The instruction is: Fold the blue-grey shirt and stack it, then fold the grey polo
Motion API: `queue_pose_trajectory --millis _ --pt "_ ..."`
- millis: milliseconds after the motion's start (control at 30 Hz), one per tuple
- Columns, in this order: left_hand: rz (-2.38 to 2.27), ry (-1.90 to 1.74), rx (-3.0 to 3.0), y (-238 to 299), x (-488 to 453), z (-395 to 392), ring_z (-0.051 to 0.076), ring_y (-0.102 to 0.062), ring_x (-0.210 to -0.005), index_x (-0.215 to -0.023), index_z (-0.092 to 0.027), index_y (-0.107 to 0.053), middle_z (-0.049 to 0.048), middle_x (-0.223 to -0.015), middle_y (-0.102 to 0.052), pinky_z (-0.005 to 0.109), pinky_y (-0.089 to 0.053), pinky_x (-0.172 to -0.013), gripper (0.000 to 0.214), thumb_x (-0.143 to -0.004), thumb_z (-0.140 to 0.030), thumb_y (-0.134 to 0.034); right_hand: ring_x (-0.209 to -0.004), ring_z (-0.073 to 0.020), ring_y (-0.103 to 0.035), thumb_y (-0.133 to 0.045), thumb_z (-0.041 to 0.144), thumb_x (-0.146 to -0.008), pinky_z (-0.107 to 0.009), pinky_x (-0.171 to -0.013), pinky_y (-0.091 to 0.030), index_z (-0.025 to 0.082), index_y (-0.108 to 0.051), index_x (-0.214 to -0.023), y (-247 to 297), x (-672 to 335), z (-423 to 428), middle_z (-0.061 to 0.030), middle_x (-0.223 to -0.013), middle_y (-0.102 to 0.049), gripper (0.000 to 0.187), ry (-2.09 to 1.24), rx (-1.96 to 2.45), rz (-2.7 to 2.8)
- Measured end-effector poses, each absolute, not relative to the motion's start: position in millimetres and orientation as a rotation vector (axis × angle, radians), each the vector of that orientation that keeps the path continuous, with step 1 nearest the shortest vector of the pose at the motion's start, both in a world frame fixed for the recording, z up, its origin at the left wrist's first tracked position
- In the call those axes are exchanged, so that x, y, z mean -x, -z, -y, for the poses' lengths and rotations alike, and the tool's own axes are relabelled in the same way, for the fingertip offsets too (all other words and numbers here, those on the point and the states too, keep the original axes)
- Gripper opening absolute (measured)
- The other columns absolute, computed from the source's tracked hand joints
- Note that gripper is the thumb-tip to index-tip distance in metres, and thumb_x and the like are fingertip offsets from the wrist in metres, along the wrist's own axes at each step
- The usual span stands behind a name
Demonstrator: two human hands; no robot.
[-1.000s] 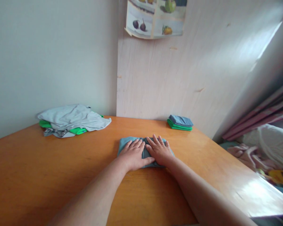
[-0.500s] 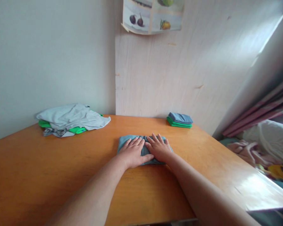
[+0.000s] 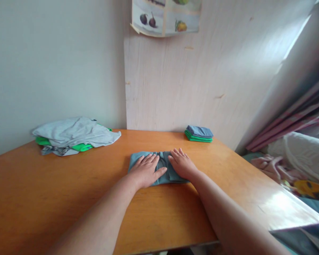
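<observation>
A folded grey-blue cloth garment (image 3: 162, 163) lies flat in the middle of the wooden table, its sides turned in so that folds meet near the centre. My left hand (image 3: 146, 171) rests palm down on its left half, fingers out and thumb pointing right. On the right half lies my right hand (image 3: 182, 164), also flat, its fingers close together and stretched forward. Between the two hands a strip of creased fabric shows. The garment's exact kind cannot be made out.
A loose heap of grey and green clothes (image 3: 74, 132) lies at the table's back left. At the back right stands a neat stack of folded blue and green cloths (image 3: 199, 134). Behind the wooden table (image 3: 69, 198) is a wall with a fruit poster (image 3: 166, 17); bedding (image 3: 303, 156) lies right.
My right hand has slid right across the garment, away from my left hand, uncovering more of its middle. The whole view has shifted slightly.
</observation>
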State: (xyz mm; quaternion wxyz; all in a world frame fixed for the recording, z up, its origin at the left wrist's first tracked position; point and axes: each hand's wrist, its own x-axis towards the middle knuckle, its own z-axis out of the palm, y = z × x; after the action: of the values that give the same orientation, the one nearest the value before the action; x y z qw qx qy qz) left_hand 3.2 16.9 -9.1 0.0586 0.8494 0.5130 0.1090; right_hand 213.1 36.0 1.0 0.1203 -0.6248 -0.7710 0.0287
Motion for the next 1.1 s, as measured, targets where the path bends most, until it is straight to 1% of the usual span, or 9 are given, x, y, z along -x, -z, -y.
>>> queue_pose_trajectory --millis 167,267,400,467,600,667,767,967,1100 --pt "-1.554 -0.328 -2.566 7 -2 -16 0.026 -0.021 -0.155 -0.158 -0.016 -0.034 0.0113 -0.166 -0.028 0.046 -0.013 -0.125 0.087 -0.096 -0.075 -0.018 -0.155 -0.029 -0.017 -0.026 0.053 -0.105 -0.049 -0.123 -0.018 0.015 -0.027 -0.161 10 -207 -37 -0.0118 -0.167 -0.026 0.068 -0.097 1.94 2.273" --pt "-1.533 -0.351 -2.55 8 -2 -16 0.027 -0.022 -0.154 -0.158 -0.015 -0.034 0.0127 -0.165 -0.03 0.046 -0.013 -0.125 0.086 -0.096 -0.074 -0.02 -0.155 -0.0283 -0.018 -0.025 0.054 -0.104 -0.05 -0.123 -0.018 0.017 -0.026 -0.161 9 -207 -36 -0.0108 -0.167 -0.026 0.068 -0.105 1.957 2.269" --pt "-1.494 -0.439 -2.497 7 -2 -19 0.028 -0.026 -0.153 -0.157 -0.018 -0.035 0.012 -0.164 -0.033 0.047 -0.017 -0.124 0.082 -0.096 -0.072 -0.027 -0.154 -0.0298 -0.019 -0.029 0.051 -0.104 -0.057 -0.122 -0.013 0.02 -0.033 -0.158 1 -206 -32 -0.0108 -0.165 -0.03 0.062 -0.032 1.951 2.248" --pt "-1.468 -0.543 -2.437 3 -1 -23 0.027 -0.031 -0.151 -0.156 -0.018 -0.037 0.0122 -0.162 -0.038 0.043 -0.023 -0.123 0.077 -0.097 -0.067 -0.029 -0.154 -0.0288 -0.022 -0.029 0.046 -0.105 -0.056 -0.122 -0.012 0.018 -0.038 -0.155 -4 -205 -29 -0.0119 -0.164 -0.033 0.058 0.026 1.89 2.247" --pt "-1.495 -0.913 -2.249 -8 8 -32 0.021 -0.046 -0.142 -0.149 -0.015 -0.046 0.0115 -0.153 -0.051 0.032 -0.033 -0.118 0.061 -0.101 -0.051 -0.031 -0.154 -0.0257 -0.022 -0.026 0.042 -0.106 -0.047 -0.123 -0.019 0.016 -0.04 -0.155 -7 -200 -27 -0.0123 -0.164 -0.033 0.057 0.031 1.715 2.322" --pt "-1.568 -1.027 -2.192 -11 17 -36 0.022 -0.05 -0.139 -0.145 -0.013 -0.051 0.0128 -0.149 -0.056 0.031 -0.035 -0.117 0.056 -0.101 -0.043 -0.033 -0.154 -0.0267 -0.02 -0.027 0.044 -0.106 -0.049 -0.122 -0.02 0.018 -0.039 -0.156 -4 -199 -27 -0.0117 -0.165 -0.031 0.057 -0.014 1.689 2.409" --pt "-1.691 -1.03 -2.193 -9 28 -43 0.024 -0.051 -0.138 -0.141 -0.009 -0.055 0.0162 -0.145 -0.058 0.034 -0.035 -0.117 0.054 -0.1 -0.038 -0.036 -0.155 -0.0289 -0.018 -0.028 0.047 -0.106 -0.052 -0.122 -0.02 0.02 -0.038 -0.156 2 -197 -27 -0.0116 -0.166 -0.028 0.058 -0.06 1.699 2.505" --pt "-1.801 -0.794 -2.189 6 37 -50 0.029 -0.051 -0.138 -0.143 -0.011 -0.052 0.0189 -0.148 -0.055 0.038 -0.037 -0.114 0.06 -0.098 -0.049 -0.041 -0.155 -0.0295 -0.016 -0.026 0.047 -0.106 -0.056 -0.121 -0.019 0.021 -0.037 -0.157 3 -202 -33 -0.01 -0.166 -0.028 0.059 -0.051 1.681 2.537" --pt "-1.87 -0.693 -2.222 2 37 -45 0.032 -0.056 -0.131 -0.135 -0.015 -0.06 0.0187 -0.14 -0.062 0.043 -0.04 -0.108 0.059 -0.095 -0.056 -0.044 -0.154 -0.0307 -0.019 -0.03 0.045 -0.105 -0.059 -0.12 -0.02 0.023 -0.038 -0.157 1 -213 -40 -0.0094 -0.166 -0.029 0.057 -0.034 1.616 2.604"
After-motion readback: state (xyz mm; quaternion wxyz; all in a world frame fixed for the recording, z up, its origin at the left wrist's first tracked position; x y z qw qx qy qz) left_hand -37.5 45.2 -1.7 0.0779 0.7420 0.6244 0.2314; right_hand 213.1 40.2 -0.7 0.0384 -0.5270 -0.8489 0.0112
